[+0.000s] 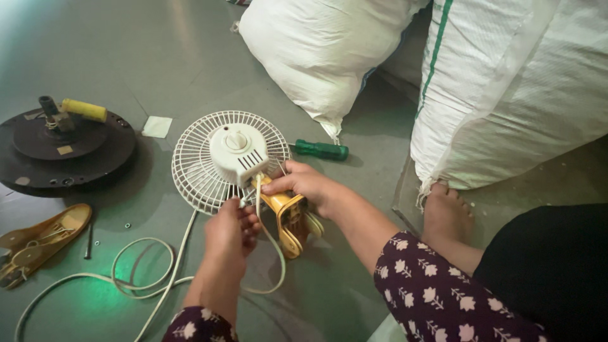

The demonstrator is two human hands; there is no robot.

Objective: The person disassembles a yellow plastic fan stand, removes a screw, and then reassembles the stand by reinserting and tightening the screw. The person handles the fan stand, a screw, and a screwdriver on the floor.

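A small white fan (225, 158) lies face down on the grey floor, its wire grille underneath and its motor housing with a knob on top. A yellow clamp bracket (288, 218) is joined to it at the lower right. My right hand (307, 185) grips the top of the bracket next to the housing. My left hand (231, 231) pinches the white power cord (149, 278) where it enters the housing. The cord loops across the floor to the lower left.
A green-handled screwdriver (323, 150) lies beyond the fan. A dark round base (63, 149) with a yellow-handled tool (83, 109) sits at the left. A yellow cover piece (41, 240) and small screws lie below it. Two big white sacks (506, 88) stand behind. My bare foot (446, 212) rests right.
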